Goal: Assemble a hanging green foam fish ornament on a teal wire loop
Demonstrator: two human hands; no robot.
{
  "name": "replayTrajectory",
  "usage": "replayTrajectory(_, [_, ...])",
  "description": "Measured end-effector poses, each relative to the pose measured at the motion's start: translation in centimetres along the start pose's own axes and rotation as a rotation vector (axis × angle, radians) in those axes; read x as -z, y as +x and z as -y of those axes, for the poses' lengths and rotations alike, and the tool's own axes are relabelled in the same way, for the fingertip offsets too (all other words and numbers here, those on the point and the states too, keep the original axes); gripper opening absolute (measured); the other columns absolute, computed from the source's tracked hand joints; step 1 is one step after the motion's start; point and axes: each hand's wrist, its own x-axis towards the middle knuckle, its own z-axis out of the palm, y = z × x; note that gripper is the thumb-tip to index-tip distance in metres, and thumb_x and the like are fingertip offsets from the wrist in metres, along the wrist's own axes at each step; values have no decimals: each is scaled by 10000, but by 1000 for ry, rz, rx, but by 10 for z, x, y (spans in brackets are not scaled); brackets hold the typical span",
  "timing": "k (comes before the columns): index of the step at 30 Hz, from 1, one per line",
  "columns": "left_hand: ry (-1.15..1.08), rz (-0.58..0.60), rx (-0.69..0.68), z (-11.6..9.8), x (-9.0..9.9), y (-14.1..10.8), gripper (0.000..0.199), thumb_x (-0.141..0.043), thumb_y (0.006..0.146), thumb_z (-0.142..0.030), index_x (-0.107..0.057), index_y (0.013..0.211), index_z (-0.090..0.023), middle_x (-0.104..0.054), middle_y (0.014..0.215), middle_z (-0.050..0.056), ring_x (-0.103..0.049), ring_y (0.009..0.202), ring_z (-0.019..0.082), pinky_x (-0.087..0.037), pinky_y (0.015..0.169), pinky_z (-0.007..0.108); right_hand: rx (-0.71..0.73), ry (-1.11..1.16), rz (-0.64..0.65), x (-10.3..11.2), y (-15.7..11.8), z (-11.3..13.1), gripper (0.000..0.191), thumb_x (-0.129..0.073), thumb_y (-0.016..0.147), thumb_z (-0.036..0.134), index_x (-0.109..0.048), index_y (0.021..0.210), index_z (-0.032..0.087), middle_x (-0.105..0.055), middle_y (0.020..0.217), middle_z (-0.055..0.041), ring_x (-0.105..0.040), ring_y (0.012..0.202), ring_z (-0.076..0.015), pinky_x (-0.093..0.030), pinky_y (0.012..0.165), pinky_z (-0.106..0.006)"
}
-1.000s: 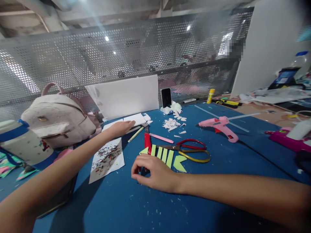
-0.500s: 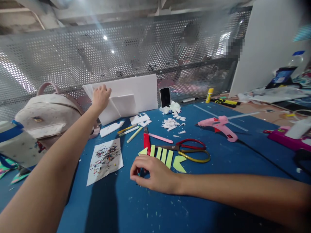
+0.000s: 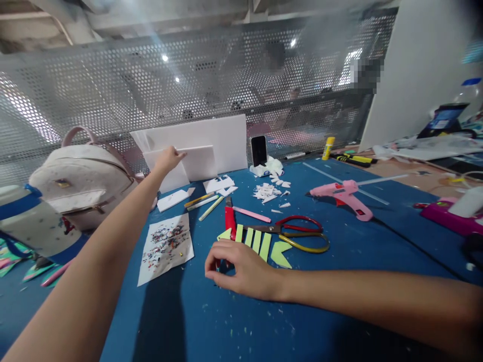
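My left hand (image 3: 168,160) reaches far forward, its fingers pinching the top left edge of a small white foam board (image 3: 200,163). That piece leans in front of larger white boards (image 3: 231,138). On the table, my right hand (image 3: 241,269) rests with its fingers curled towards the thumb; whatever lies inside is too hidden to name. Just behind it lie pale green cut strips (image 3: 257,241), a red-handled cutter (image 3: 230,221) and scissors (image 3: 302,234) with red and yellow handles. A paper sheet (image 3: 151,269) with colourful bits lies to its left.
A pink glue gun (image 3: 341,191) lies at right, its cord trailing forward. White scraps (image 3: 266,192) and a propped phone (image 3: 258,151) are at the back. A backpack (image 3: 86,173) and a bottle (image 3: 35,221) stand at left, before a perforated metal screen (image 3: 113,90).
My left hand has moved right and slightly down, from the larger boards' top left to the small board's edge. My right hand stays in place. The view has shifted slightly.
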Motion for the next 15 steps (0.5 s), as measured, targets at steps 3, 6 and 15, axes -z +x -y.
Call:
replayTrajectory(3, [-114,18,37,-7,-3,2,343,-608,969,-351,-586,1252,-159,-641,1204,99,-668,989,226,-582,830,424,-2,-2,3,0,0,0,67,-654,896,173,-645,834,196,-659,832,-14,-585,823,-165,-459,734,-265])
replayTrajectory(6, [-199,65,62,-10,-7,3,318,-618,965,-343,-603,1221,-154,-653,1173,91,-675,962,217,-588,810,408,-4,-4,3,-1,0,0,63,-653,896,177,-646,836,194,-657,828,-12,-584,819,-162,-460,727,-262])
replayTrajectory(15, [-264,-38,34,-12,-13,5,337,-620,964,-324,-584,1256,-161,-634,1219,99,-666,996,228,-586,826,421,3,-1,5,-1,1,0,68,-657,892,182,-644,828,198,-656,819,-11,-581,809,-165,-459,729,-269])
